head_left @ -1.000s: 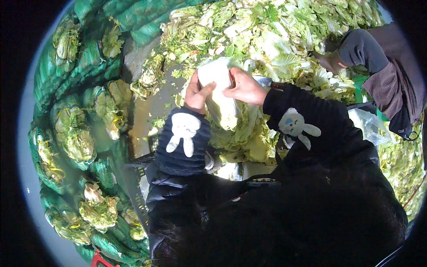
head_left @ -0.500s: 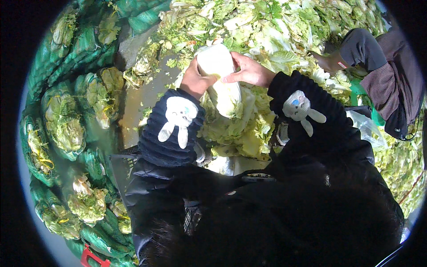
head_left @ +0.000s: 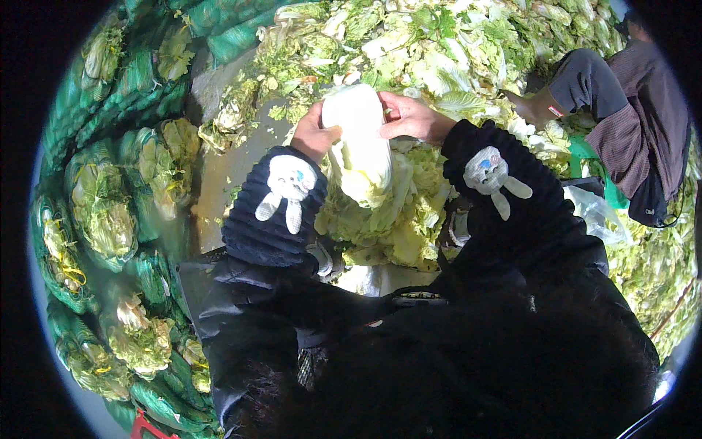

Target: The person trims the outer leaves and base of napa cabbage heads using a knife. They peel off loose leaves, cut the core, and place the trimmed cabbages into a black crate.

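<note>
A pale napa cabbage [head_left: 358, 150] is held up between my two hands, its white end away from me and its yellow-green leafy end towards me. My left hand [head_left: 314, 134] grips its left side, thumb against the leaves. On the opposite side my right hand [head_left: 415, 118] has its thumb on the cabbage and its fingers partly hidden behind it. Below the cabbage lies a heap of loose yellow-green leaves [head_left: 409, 212], close in front of my body. Dark ribbed sleeves with white rabbit patches cover both my forearms.
Green net sacks [head_left: 102, 205] full of cabbages are stacked along the left. A wide pile of loose cabbage leaves [head_left: 468, 44] spreads across the far side. At the right a co-worker's dark sleeve [head_left: 585, 80] shows, near a clear plastic bag [head_left: 596, 212]. A red object [head_left: 150, 426] sits lower left.
The cabbage has come slightly lower and turned, showing more of its white ribs. Both thumbs have moved apart, from its middle out to its sides.
</note>
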{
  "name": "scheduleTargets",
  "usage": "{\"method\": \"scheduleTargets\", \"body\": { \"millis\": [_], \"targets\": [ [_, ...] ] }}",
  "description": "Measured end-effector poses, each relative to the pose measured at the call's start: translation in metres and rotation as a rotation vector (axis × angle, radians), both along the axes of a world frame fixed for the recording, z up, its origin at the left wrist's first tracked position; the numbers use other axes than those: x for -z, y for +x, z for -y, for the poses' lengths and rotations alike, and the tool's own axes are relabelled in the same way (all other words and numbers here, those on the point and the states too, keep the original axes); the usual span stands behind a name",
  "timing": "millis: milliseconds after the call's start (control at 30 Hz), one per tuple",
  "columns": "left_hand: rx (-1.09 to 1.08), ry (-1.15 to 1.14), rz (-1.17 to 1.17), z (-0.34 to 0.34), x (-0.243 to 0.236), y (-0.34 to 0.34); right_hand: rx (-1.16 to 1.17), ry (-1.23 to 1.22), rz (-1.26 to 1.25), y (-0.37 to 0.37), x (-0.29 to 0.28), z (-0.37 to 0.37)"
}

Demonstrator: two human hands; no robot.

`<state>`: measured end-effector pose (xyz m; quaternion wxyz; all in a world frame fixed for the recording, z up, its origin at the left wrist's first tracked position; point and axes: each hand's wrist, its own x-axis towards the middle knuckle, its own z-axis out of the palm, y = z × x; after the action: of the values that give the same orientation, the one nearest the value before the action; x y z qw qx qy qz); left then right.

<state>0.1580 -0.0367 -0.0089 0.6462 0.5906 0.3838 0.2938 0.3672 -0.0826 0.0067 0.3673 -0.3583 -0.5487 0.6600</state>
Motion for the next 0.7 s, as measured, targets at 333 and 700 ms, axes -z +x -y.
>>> {"method": "scheduleTargets", "body": {
  "millis": [333, 700],
  "targets": [
    [-0.117, 0.151, -0.246, 0.008, 0.005, 0.019, 0.053, 0.161, 0.144, -0.001, 0.011, 0.0],
    [0.085, -0.449, 0.308, -0.007, 0.039, -0.015, 0.002, -0.131, -0.079, 0.007, 0.022, -0.006]
  ]
}}
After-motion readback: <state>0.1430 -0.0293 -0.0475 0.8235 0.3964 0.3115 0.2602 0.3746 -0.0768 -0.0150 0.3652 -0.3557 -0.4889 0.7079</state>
